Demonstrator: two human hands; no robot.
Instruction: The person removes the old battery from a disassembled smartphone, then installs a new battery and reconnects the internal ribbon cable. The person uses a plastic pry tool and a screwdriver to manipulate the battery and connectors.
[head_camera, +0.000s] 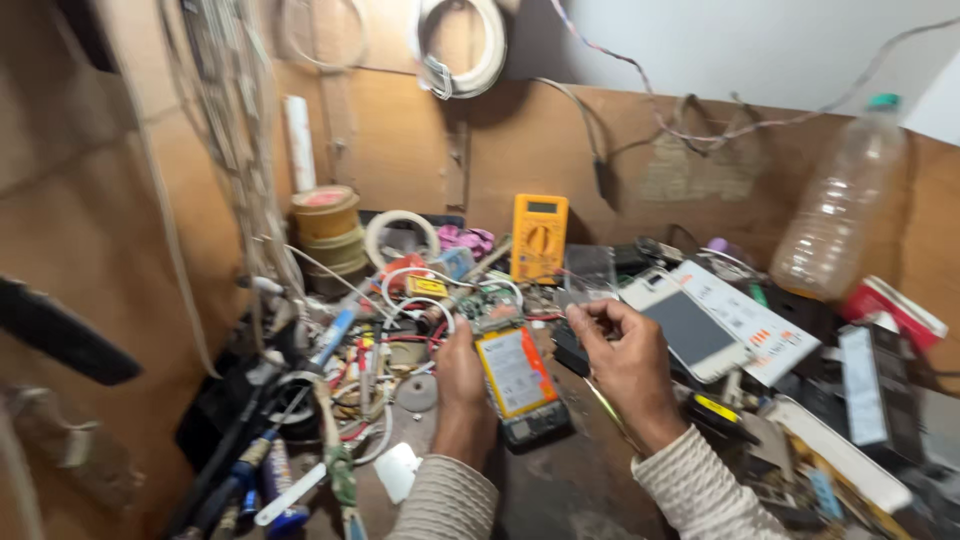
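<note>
An opened phone (520, 385) lies on the workbench with its orange-and-white battery facing up. My left hand (460, 385) grips its left edge. My right hand (625, 360) is raised just to the right of the phone, with thumb and fingers pinched near a small clear plastic piece (590, 272); whether it holds that piece is unclear from the blur. A thin yellowish tool (605, 405) shows under the right hand. Both sleeves are cream knit.
A yellow multimeter (539, 236) leans on the back board. A white phone (690, 335) and a white card lie to the right, next to a clear plastic bottle (835, 215). Tape rolls (325, 225), wires and screwdrivers (260, 450) crowd the left.
</note>
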